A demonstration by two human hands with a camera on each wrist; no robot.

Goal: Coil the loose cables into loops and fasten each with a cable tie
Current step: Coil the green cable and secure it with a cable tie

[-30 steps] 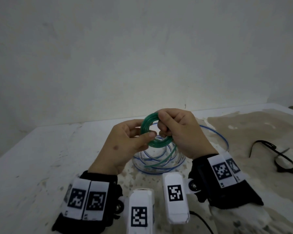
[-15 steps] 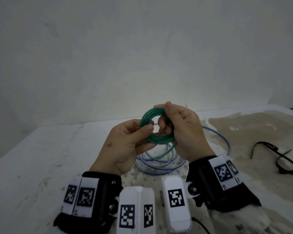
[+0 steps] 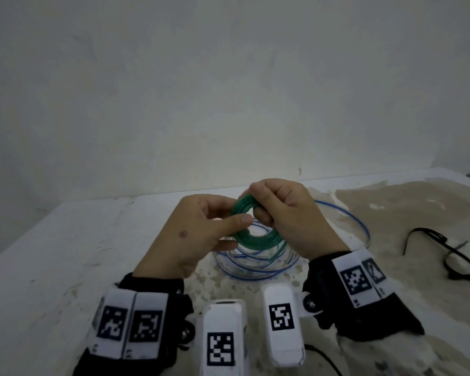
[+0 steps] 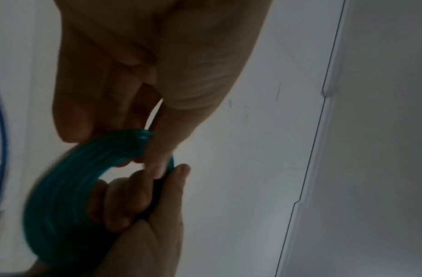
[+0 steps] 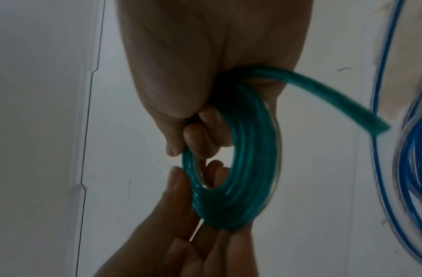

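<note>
A green cable (image 3: 251, 240) is wound into a small tight coil and held above the table between both hands. My left hand (image 3: 201, 232) pinches the coil's left side between thumb and fingers. My right hand (image 3: 288, 215) grips the upper right side, fingers curled through the ring. The coil's loose end (image 5: 342, 97) sticks out to the lower right. The left wrist view shows the green coil (image 4: 63, 187) with fingers of both hands on it. Under the hands lies a blue and clear cable (image 3: 258, 264) in loose loops on the table.
A black cable tie (image 3: 451, 251) lies on the table to the right, bent into a loop. The tabletop (image 3: 52, 253) is white at the left and stained brown at the right. A plain wall stands close behind.
The green coil has tilted flatter and dropped slightly. My right hand has shifted its grip along the top of the coil, and the free end now sticks out lower right.
</note>
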